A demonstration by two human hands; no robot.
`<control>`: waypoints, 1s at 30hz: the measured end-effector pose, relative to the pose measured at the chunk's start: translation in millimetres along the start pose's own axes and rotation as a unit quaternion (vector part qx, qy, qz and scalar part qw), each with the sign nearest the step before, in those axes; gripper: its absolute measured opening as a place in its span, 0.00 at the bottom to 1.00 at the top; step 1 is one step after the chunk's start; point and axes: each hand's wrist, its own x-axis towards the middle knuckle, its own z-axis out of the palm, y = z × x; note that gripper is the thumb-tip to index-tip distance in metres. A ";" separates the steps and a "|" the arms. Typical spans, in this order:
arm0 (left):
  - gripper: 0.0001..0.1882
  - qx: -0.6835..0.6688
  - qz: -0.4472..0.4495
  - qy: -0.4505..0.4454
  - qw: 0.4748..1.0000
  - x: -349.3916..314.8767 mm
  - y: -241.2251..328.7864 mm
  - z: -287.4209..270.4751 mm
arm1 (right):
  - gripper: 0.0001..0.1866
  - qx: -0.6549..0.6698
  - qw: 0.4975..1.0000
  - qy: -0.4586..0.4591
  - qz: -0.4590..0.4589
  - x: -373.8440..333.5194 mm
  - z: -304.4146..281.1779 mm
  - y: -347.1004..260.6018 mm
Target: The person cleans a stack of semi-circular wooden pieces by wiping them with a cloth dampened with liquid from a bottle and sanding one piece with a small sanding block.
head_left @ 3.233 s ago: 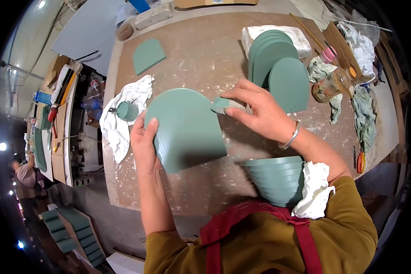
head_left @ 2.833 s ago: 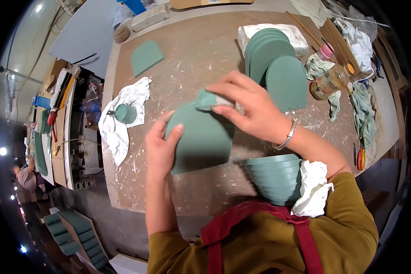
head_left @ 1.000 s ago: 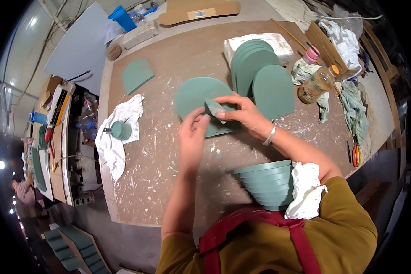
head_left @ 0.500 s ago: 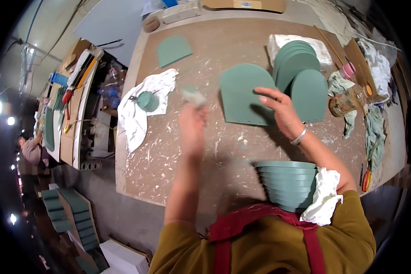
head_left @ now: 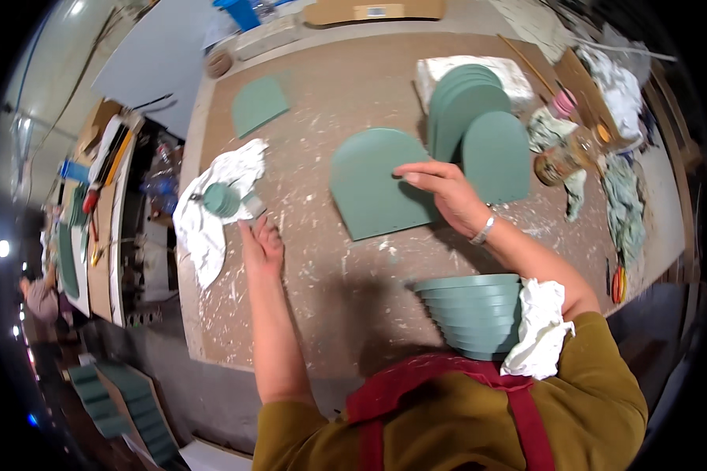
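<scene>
My left hand [head_left: 264, 245] has its fingertips at a small light-grey flat block [head_left: 254, 206], apparently pinched, beside a round ribbed green piece [head_left: 221, 200]. That piece lies on a crumpled white cloth [head_left: 204, 247]. Over an arched green panel [head_left: 377, 184] lying on the table, my right hand [head_left: 452, 196] stretches its fingers near the panel's upper right side; whether they touch it I cannot tell. Several more arched panels [head_left: 495, 157] lean and overlap behind the right hand, against a white block [head_left: 514, 78]. Another arched panel [head_left: 259, 106] lies at the far left.
Close to my body a stack of curved green pieces [head_left: 475, 318] stands with a white cloth [head_left: 538, 326] against it. At the right are a glass jar [head_left: 558, 163], rags [head_left: 624, 208] and orange-handled scissors [head_left: 619, 284]. A second bench [head_left: 118, 235] stands left, with a person beyond.
My left hand has moved left with the small block, to the white cloth. The panel near my right hand has turned, its lower edge now slanting. The view has shifted a little.
</scene>
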 end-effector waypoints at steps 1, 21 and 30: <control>0.26 0.019 0.025 0.034 0.999 -15.8 -9.8 10.6 | 0.14 0.008 1.000 0.006 0.000 0.2 -1.7 1.8; 0.20 0.317 0.131 -0.104 0.933 -97.4 -153.1 184.6 | 0.16 -0.341 0.927 -0.002 -0.153 -23.3 -49.2 -19.5; 0.22 0.288 0.053 -0.132 0.947 -116.0 -194.3 187.7 | 0.25 -0.065 0.991 -0.111 -0.046 -181.9 -110.2 -47.4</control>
